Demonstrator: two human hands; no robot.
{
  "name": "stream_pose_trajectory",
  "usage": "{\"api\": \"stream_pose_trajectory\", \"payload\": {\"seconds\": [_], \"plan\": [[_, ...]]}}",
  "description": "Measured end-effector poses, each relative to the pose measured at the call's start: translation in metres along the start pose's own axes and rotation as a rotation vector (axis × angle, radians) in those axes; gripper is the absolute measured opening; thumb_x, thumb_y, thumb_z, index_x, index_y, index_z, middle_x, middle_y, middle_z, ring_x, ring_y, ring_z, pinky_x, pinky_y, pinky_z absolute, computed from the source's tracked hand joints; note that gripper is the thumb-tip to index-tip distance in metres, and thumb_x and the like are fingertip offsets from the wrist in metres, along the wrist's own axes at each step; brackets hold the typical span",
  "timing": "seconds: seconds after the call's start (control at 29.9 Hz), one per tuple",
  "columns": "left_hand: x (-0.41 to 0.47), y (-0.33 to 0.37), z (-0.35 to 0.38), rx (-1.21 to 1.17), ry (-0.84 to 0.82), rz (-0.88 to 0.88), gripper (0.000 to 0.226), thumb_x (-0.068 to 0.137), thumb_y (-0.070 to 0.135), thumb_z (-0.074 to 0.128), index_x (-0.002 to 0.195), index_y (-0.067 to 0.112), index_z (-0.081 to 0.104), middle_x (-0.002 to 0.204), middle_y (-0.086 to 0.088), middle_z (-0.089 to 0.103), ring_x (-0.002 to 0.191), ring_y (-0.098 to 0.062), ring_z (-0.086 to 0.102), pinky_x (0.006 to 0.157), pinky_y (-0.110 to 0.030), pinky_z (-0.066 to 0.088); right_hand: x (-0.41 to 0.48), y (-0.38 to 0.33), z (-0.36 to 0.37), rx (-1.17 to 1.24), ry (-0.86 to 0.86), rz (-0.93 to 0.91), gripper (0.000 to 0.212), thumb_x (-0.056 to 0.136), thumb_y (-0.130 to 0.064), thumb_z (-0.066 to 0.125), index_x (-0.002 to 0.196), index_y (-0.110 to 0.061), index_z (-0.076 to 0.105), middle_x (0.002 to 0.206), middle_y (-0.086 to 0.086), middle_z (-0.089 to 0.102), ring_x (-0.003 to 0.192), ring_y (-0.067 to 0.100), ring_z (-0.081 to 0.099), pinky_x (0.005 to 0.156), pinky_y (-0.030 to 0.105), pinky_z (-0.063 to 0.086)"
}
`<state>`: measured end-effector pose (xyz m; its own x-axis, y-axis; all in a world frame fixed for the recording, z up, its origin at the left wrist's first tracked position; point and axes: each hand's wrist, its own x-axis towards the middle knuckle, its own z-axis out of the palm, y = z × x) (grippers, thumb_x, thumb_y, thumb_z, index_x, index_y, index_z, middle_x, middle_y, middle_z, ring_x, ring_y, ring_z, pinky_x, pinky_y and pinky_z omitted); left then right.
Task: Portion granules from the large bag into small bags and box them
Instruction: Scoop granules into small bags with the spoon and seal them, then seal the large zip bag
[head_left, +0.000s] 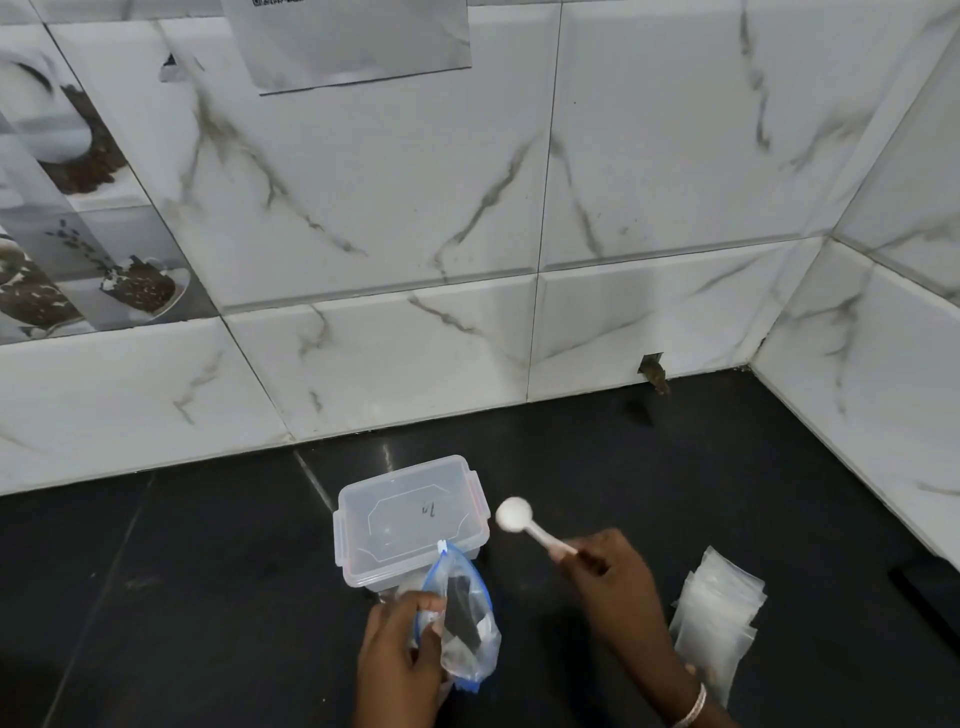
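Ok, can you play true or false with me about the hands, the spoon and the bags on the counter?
1. The right hand holds a white spoon. True.
2. The left hand holds the bag with the blue zip. True.
3. The pile of small bags lies left of the box. False: it lies to the right, beside the right arm.
4. The counter is white. False: it is black; the wall tiles are white.

A blue-edged bag (462, 623) stands before clear box (410, 519), small bags (722, 618) right.
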<state>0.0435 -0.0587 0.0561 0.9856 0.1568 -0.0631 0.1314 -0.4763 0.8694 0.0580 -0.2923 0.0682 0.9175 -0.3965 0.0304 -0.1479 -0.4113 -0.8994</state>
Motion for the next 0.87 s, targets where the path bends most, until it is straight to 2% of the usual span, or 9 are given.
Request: {"api": "stream_pose_trajectory", "payload": {"seconds": [0.1, 0.17, 0.23, 0.3, 0.43, 0.53, 0.7, 0.77, 0.87], "plan": [[-0.001, -0.005, 0.000, 0.018, 0.036, -0.015, 0.050, 0.077, 0.000, 0.072, 0.085, 0.048, 0.070, 0.100, 0.015, 0.054, 0.086, -0.015, 0.066, 0.058, -0.029, 0.060, 0.030, 0.025, -0.001, 0.191, -0.015, 0.278, 0.014, 0.089, -0.017, 0.074, 0.077, -0.020, 0.079, 0.061, -0.005, 0.065, 0.056, 0.012, 0.058, 0.057, 0.022, 0.047], [-0.002, -0.004, -0.001, 0.008, 0.072, -0.005, 0.054, 0.074, -0.004, 0.072, 0.086, 0.049, 0.069, 0.100, 0.011, 0.055, 0.091, -0.005, 0.064, 0.052, -0.020, 0.057, 0.045, 0.039, 0.005, 0.251, -0.018, 0.384, 0.017, 0.091, -0.013, 0.072, 0.075, -0.012, 0.079, 0.056, 0.001, 0.063, 0.057, 0.017, 0.059, 0.060, 0.033, 0.052], [-0.003, -0.001, -0.005, 0.015, 0.095, 0.014, 0.056, 0.071, -0.002, 0.073, 0.089, 0.051, 0.067, 0.100, 0.008, 0.058, 0.092, 0.015, 0.057, 0.055, -0.006, 0.050, 0.058, 0.051, 0.013, 0.075, 0.004, 0.298, 0.020, 0.090, -0.019, 0.070, 0.072, -0.015, 0.076, 0.059, 0.003, 0.068, 0.059, 0.019, 0.066, 0.065, 0.035, 0.054], [-0.002, 0.002, -0.009, 0.027, 0.124, 0.048, 0.049, 0.066, 0.011, 0.068, 0.091, 0.053, 0.064, 0.097, 0.010, 0.060, 0.088, 0.023, 0.053, 0.058, 0.002, 0.043, 0.071, 0.060, 0.023, -0.222, 0.014, 0.108, 0.025, 0.090, -0.024, 0.068, 0.066, -0.020, 0.070, 0.064, 0.000, 0.066, 0.066, 0.016, 0.064, 0.062, 0.028, 0.047], [-0.004, 0.005, -0.013, 0.008, 0.130, 0.070, 0.041, 0.065, 0.019, 0.064, 0.090, 0.052, 0.065, 0.096, 0.016, 0.060, 0.086, 0.021, 0.056, 0.055, -0.002, 0.046, 0.083, 0.072, 0.042, -0.634, 0.047, -0.193, 0.012, 0.089, -0.018, 0.070, 0.079, -0.012, 0.066, 0.078, 0.003, 0.055, 0.062, 0.024, 0.058, 0.054, 0.033, 0.043], [-0.002, 0.010, -0.012, -0.006, 0.122, 0.084, 0.025, 0.062, 0.033, 0.057, 0.079, 0.047, 0.069, 0.094, 0.017, 0.060, 0.082, 0.021, 0.057, 0.051, -0.005, 0.047, 0.087, 0.079, 0.059, -0.838, -0.071, -0.333, 0.018, 0.075, -0.011, 0.080, 0.087, -0.013, 0.067, 0.080, 0.002, 0.053, 0.059, 0.019, 0.055, 0.040, 0.030, 0.037], [0.007, 0.003, -0.012, -0.038, 0.120, 0.083, 0.033, 0.063, 0.024, 0.067, 0.085, 0.048, 0.070, 0.104, 0.025, 0.058, 0.081, 0.016, 0.060, 0.052, -0.018, 0.055, 0.088, 0.087, 0.073, -0.867, -0.132, -0.382, 0.026, 0.070, -0.006, 0.078, 0.093, -0.011, 0.068, 0.089, 0.001, 0.053, 0.065, 0.019, 0.058, 0.040, 0.028, 0.045], [0.010, 0.001, -0.008, -0.087, 0.101, 0.026, 0.032, 0.069, 0.012, 0.076, 0.080, 0.041, 0.075, 0.101, 0.019, 0.061, 0.079, 0.009, 0.064, 0.052, -0.022, 0.057, 0.088, 0.086, 0.071, -0.833, -0.139, -0.373, 0.026, 0.073, -0.008, 0.070, 0.098, -0.014, 0.067, 0.092, 0.001, 0.049, 0.066, 0.020, 0.058, 0.043, 0.029, 0.045], [0.012, 0.001, -0.005, -0.175, 0.095, -0.051, 0.037, 0.074, -0.008, 0.075, 0.081, 0.029, 0.077, 0.091, 0.002, 0.067, 0.069, -0.001, 0.067, 0.057, -0.016, 0.054, 0.076, 0.071, 0.064, -0.670, -0.133, -0.293, 0.029, 0.081, -0.011, 0.066, 0.109, -0.017, 0.065, 0.096, 0.002, 0.050, 0.066, 0.018, 0.057, 0.054, 0.027, 0.047]]}}
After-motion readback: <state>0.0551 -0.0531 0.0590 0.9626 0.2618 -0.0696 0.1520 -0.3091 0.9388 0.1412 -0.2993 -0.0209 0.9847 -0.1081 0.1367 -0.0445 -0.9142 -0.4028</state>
